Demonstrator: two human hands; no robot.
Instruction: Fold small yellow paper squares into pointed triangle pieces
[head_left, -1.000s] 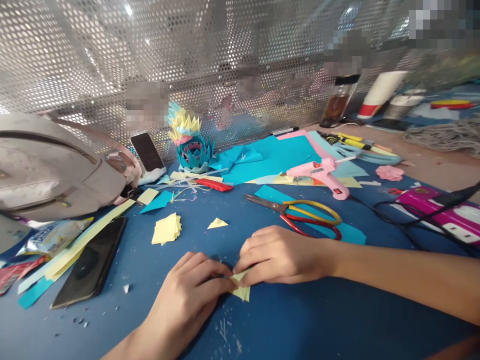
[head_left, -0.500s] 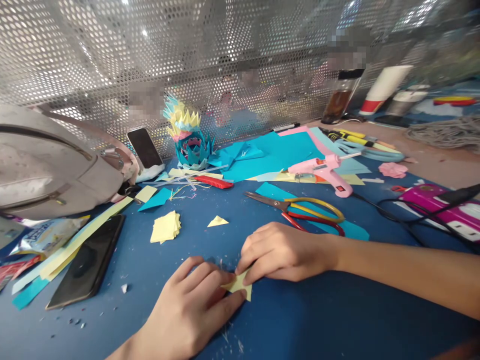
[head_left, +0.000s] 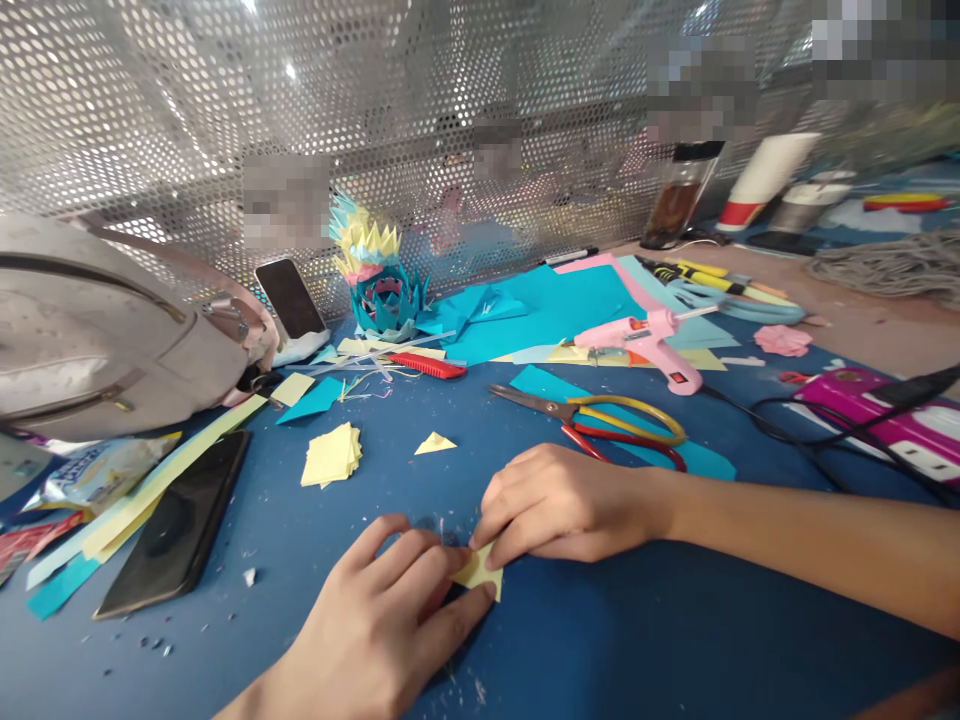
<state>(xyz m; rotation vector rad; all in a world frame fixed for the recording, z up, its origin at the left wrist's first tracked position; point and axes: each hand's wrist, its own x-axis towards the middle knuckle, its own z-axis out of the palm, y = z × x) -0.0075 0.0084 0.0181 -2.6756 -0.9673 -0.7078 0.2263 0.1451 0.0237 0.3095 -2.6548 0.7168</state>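
Observation:
Both hands meet on a small piece of yellow paper (head_left: 480, 572) lying on the blue tabletop. My left hand (head_left: 390, 610) is closed, its thumb and fingertips pressed on the paper's left and lower sides. From the right, my right hand (head_left: 551, 508) is closed too, with fingertips pinching the upper edge; parts of the paper are hidden under the fingers. Beyond my hands lies a small folded yellow paper triangle (head_left: 436, 443). A stack of yellow paper squares (head_left: 331, 455) sits to its left.
Scissors (head_left: 592, 412) lie on blue paper beyond my right hand, near a pink glue gun (head_left: 660, 345). A red cutter (head_left: 427, 365) and a folded-paper model (head_left: 382, 290) stand farther back. At left are a black phone (head_left: 180, 530) and a backpack (head_left: 112, 320); a purple power strip (head_left: 877, 410) lies right.
The hands stay almost in place, still pressing the yellow paper. The view has shifted very slightly; other things on the table look unmoved.

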